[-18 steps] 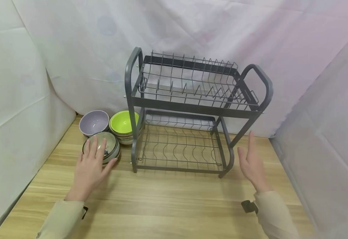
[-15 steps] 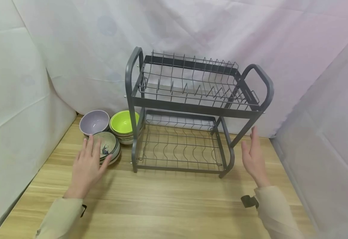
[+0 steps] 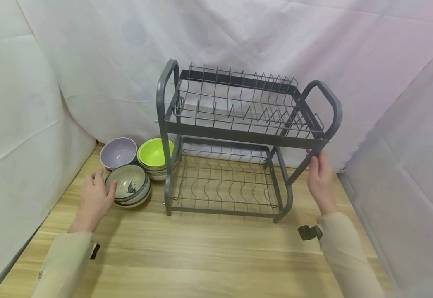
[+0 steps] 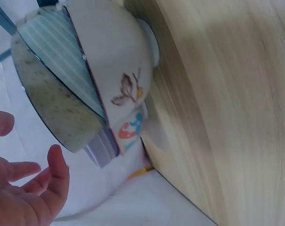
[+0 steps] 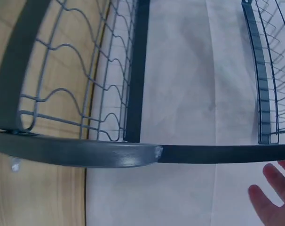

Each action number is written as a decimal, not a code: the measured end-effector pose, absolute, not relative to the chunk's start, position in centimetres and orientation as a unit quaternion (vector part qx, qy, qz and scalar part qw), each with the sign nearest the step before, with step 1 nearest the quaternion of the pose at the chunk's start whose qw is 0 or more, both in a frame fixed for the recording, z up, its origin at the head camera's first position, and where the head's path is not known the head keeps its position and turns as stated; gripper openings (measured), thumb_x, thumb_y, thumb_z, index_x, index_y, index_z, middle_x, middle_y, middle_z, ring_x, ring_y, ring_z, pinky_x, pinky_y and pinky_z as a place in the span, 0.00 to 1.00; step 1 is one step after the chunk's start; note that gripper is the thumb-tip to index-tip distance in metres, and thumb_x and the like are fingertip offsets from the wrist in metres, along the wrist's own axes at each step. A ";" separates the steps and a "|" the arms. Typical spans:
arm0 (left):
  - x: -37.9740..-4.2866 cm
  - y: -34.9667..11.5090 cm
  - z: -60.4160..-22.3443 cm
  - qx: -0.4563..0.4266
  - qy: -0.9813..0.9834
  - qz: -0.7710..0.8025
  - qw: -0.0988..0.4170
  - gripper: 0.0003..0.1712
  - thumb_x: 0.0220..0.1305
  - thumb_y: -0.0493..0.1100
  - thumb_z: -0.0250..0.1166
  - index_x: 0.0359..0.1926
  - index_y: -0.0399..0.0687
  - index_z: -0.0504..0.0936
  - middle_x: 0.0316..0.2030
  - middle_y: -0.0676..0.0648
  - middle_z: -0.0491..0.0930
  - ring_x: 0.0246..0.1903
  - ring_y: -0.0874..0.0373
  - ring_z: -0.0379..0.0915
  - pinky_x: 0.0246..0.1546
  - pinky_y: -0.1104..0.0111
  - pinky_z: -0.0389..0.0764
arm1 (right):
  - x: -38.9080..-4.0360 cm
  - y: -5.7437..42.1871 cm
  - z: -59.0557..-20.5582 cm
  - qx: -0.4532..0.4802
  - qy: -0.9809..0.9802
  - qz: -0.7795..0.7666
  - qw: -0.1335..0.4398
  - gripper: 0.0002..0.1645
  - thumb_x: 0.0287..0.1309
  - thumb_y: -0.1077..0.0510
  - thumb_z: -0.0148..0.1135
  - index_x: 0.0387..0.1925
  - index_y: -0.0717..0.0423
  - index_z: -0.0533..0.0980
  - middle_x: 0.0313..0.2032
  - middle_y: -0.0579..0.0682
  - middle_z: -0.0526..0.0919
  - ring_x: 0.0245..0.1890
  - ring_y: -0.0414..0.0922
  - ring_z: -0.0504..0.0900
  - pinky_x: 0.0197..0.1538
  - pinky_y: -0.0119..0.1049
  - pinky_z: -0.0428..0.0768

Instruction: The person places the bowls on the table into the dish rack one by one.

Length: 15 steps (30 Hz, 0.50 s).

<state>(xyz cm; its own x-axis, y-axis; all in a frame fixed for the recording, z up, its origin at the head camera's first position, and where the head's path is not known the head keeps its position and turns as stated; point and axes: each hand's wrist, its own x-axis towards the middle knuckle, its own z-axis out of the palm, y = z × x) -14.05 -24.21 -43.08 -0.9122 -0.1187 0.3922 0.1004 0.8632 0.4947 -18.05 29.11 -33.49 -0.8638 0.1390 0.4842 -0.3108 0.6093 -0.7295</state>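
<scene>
In the head view my left hand (image 3: pixel 94 198) is at the left side of a stack of bowls, its thumb near the rim of the top speckled bowl (image 3: pixel 126 183). The left wrist view shows loosely bent fingers (image 4: pixel 59 176) apart from that bowl, above a blue striped bowl (image 4: pixel 60 54) and a white bowl (image 4: pixel 114 56) with a leaf print. On the other side, my right hand (image 3: pixel 321 182) is beside the right post of a dark grey two-tier dish rack (image 3: pixel 223 213). Its fingers (image 5: pixel 261 200) are spread close to the post; part of the hand is hidden.
Behind the speckled stack stand a purple bowl (image 3: pixel 118 153) and a lime green bowl (image 3: pixel 153 153) on other bowls, near the rack's left post. White cloth (image 3: pixel 134 49) hangs around the wooden table (image 3: pixel 201 256).
My left hand has shifted left and down from over the speckled bowl to its left rim. My right hand has moved up toward the rack's right post.
</scene>
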 end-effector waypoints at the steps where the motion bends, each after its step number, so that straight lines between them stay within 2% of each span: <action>1: -14.2 -24.4 -43.1 0.009 -0.945 -0.260 0.198 0.31 0.64 0.40 0.50 0.57 0.16 0.55 0.43 0.20 0.60 0.43 0.27 0.58 0.45 0.40 0.61 | -18.2 29.1 -33.4 0.047 -0.853 0.446 0.266 0.20 0.68 0.60 0.36 0.55 0.65 0.66 0.53 0.62 0.73 0.55 0.52 0.71 0.58 0.40 0.70; 4: -14.5 -25.0 -43.3 0.020 -0.950 -0.260 0.175 0.30 0.65 0.39 0.49 0.56 0.15 0.55 0.44 0.18 0.61 0.44 0.25 0.59 0.46 0.39 0.63 | -18.4 29.3 -33.3 0.045 -0.827 0.482 0.285 0.17 0.66 0.63 0.41 0.52 0.64 0.70 0.47 0.56 0.78 0.50 0.42 0.77 0.51 0.27 0.74; 7: -14.7 -25.3 -43.4 0.033 -0.953 -0.256 0.161 0.28 0.65 0.39 0.49 0.54 0.14 0.57 0.45 0.16 0.62 0.43 0.23 0.60 0.44 0.37 0.65 | -18.6 29.6 -33.4 0.060 -0.796 0.529 0.287 0.16 0.64 0.64 0.45 0.51 0.62 0.71 0.41 0.47 0.81 0.43 0.33 0.79 0.45 0.21 0.76; 10: -14.8 -25.5 -43.4 0.042 -0.957 -0.246 0.151 0.26 0.65 0.39 0.49 0.51 0.14 0.61 0.43 0.16 0.65 0.40 0.22 0.63 0.39 0.38 0.68 | -18.6 29.7 -33.5 0.065 -0.774 0.567 0.274 0.15 0.63 0.64 0.48 0.50 0.57 0.72 0.38 0.41 0.81 0.39 0.34 0.80 0.42 0.22 0.77; 15: -14.9 -25.6 -43.6 0.038 -0.962 -0.225 0.148 0.21 0.65 0.39 0.50 0.41 0.16 0.67 0.31 0.19 0.71 0.31 0.24 0.69 0.29 0.41 0.71 | -18.5 29.7 -33.4 0.069 -0.737 0.623 0.254 0.13 0.62 0.64 0.50 0.48 0.57 0.73 0.34 0.44 0.81 0.36 0.36 0.81 0.41 0.24 0.79</action>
